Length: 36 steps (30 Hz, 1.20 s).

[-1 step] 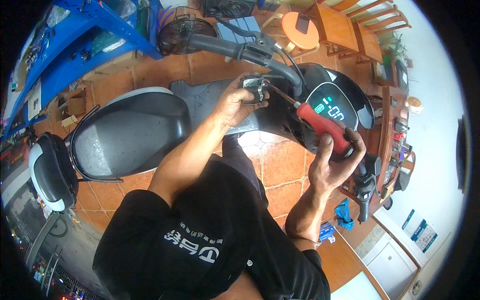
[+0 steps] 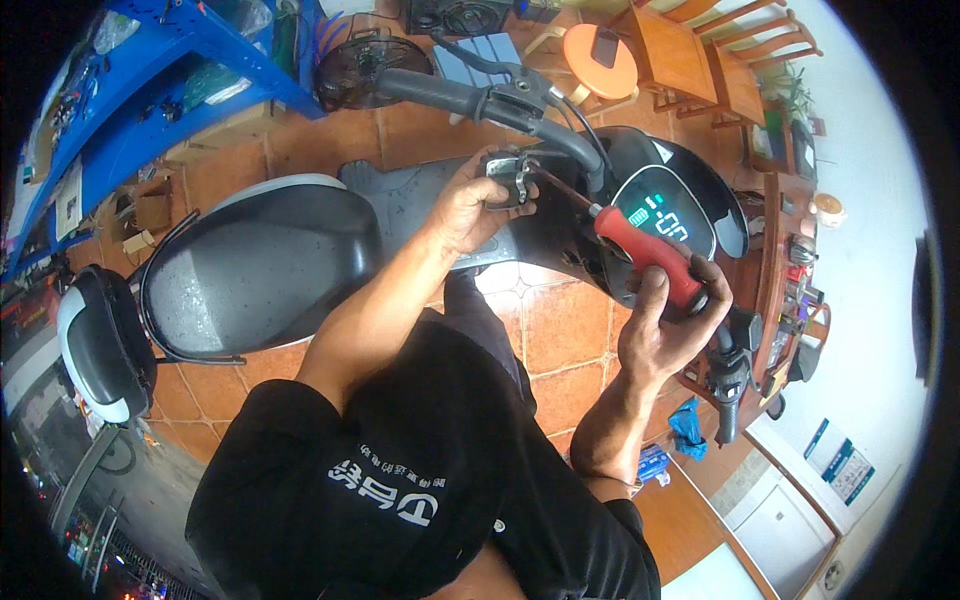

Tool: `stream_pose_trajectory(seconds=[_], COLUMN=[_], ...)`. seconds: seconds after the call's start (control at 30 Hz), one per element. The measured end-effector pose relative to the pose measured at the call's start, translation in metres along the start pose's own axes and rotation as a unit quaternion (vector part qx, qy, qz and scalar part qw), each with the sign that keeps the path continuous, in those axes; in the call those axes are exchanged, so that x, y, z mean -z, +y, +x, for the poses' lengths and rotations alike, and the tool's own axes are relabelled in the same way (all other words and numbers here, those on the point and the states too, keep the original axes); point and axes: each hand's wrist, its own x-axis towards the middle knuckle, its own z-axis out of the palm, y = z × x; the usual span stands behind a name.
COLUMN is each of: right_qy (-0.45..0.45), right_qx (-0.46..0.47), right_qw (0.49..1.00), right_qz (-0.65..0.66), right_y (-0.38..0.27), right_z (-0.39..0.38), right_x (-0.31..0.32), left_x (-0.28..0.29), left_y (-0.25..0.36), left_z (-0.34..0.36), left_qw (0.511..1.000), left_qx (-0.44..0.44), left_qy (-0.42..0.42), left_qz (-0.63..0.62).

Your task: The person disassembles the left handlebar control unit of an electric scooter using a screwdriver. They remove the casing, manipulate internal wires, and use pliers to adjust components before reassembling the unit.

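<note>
My right hand point(image 2: 665, 335) is wrapped round the red handle of a screwdriver point(image 2: 650, 250). Its thin shaft points up and left, with the tip at a small dark part with a shiny metal clamp point(image 2: 512, 180). That part sits between the fingers of my left hand point(image 2: 470, 205), just above the scooter's footboard; its exact kind is unclear. Beyond both hands stretches the scooter's handlebar with a dark grip point(image 2: 435, 92) and brake lever. Right of the left hand, the scooter's dashboard display point(image 2: 660, 215) is lit.
The scooter's black seat point(image 2: 265, 265) and rear box point(image 2: 100, 345) lie to the left. A blue workbench point(image 2: 160, 60) stands far left, a fan point(image 2: 370, 65) beside it. An orange stool point(image 2: 600, 60) is at the back. The other handlebar grip point(image 2: 728, 420) juts out at right.
</note>
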Motion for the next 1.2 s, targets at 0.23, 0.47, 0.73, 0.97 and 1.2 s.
stream_pose_trajectory(seconds=[0.23, 0.47, 0.73, 0.97, 1.2], right_qy=[0.003, 0.017, -0.030, -0.040, -0.084], right_qx=[-0.006, -0.031, 0.067, 0.040, 0.135], right_qw=[0.999, 0.997, 0.987, 0.968, 0.966], right_qz=[-0.052, -0.062, -0.144, -0.243, -0.203], right_y=[-0.006, -0.006, -0.015, -0.020, -0.004], right_z=[0.001, 0.002, 0.010, 0.028, 0.025], right_x=[0.000, -0.001, -0.002, 0.010, 0.027], left_x=[0.003, -0.009, 0.001, -0.007, -0.015], left_y=[-0.004, -0.006, -0.010, -0.013, -0.013], left_z=[-0.001, -0.002, 0.001, 0.010, 0.005], left_qw=[1.000, 0.999, 0.999, 0.995, 0.992], left_qx=[-0.017, -0.009, -0.033, -0.024, -0.015], left_qy=[-0.009, 0.020, -0.001, 0.096, 0.120], left_qz=[-0.002, -0.035, -0.029, 0.029, 0.048])
